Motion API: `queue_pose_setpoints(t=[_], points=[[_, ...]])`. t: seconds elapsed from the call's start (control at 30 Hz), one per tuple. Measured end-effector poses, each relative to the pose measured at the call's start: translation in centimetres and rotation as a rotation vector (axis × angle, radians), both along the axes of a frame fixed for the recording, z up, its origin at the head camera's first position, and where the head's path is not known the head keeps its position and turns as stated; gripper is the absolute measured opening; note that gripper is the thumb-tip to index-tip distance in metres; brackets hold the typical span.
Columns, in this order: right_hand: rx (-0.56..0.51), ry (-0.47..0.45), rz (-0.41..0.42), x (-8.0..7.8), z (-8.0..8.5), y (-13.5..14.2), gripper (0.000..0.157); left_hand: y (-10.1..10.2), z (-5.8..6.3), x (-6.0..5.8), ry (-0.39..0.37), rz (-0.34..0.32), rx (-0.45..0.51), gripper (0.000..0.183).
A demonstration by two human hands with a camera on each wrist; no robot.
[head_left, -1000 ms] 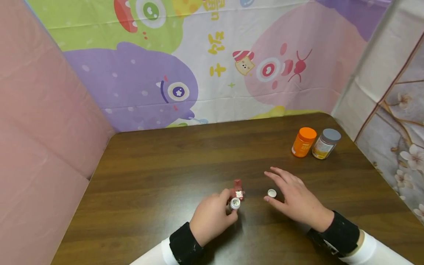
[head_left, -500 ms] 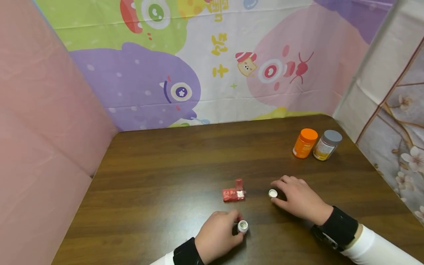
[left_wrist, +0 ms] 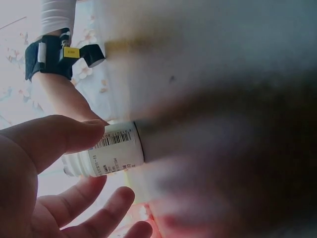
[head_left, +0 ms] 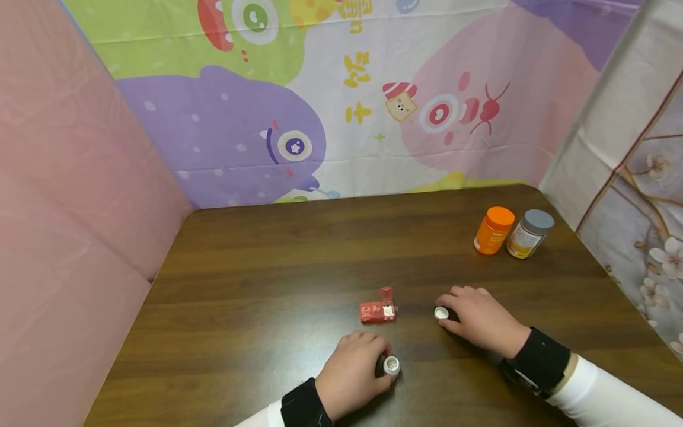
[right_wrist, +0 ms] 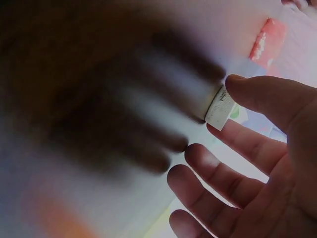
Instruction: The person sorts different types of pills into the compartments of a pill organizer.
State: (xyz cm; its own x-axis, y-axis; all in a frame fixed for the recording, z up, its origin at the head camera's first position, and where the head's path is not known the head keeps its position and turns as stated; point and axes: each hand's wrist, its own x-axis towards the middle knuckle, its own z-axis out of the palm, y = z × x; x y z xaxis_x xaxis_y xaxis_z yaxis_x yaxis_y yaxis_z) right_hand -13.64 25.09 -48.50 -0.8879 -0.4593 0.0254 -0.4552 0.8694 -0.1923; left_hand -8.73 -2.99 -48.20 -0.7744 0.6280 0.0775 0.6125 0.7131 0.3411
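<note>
In the head view, my left hand (head_left: pixel 354 375) holds a small white bottle (head_left: pixel 392 365) upright near the front of the table, its mouth uncovered. The left wrist view shows my thumb against the printed label of the bottle (left_wrist: pixel 116 151), with a finger on the far side. My right hand (head_left: pixel 484 319) pinches a white bottle cap (head_left: pixel 441 313) between thumb and index finger; the cap lies hollow side up on the table. Between and beyond the hands lies a small red pill case (head_left: pixel 377 312), its lid raised, with white bits in one compartment.
An orange jar (head_left: pixel 494 230) and a grey-lidded jar (head_left: pixel 530 234) stand side by side at the back right of the brown wooden table (head_left: pixel 267 255). A cartoon-printed cloth (head_left: pixel 363 166) hangs behind the table, and a pink cloth (head_left: pixel 80 207) on the left.
My left hand has drawn the bottle away from the red pill case towards the table's front, uncovering the case. My right hand has lowered, its thumb and index finger closing around the cap.
</note>
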Motion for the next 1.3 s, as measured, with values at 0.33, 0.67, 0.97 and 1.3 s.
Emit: queue_pose_setpoints(t=[0.33,0.67,0.97,1.3], points=[[-0.28,-0.279,0.02,1.1,1.4,-2.2,0.024,0.1,0.3,-0.3,-0.044,-0.002,0.008,0.024],[-0.312,-0.226,0.167,3.7,2.6,-5.4,0.026,0.1,0.3,-1.0,-0.087,0.023,0.031,0.024],[-0.259,-0.184,0.166,4.4,2.8,-6.9,0.03,0.1,0.1,-1.4,-0.088,0.033,0.044,0.023],[-0.167,-0.077,0.227,4.8,2.9,-7.4,0.032,0.2,0.4,-1.3,-0.062,0.025,0.042,0.023]])
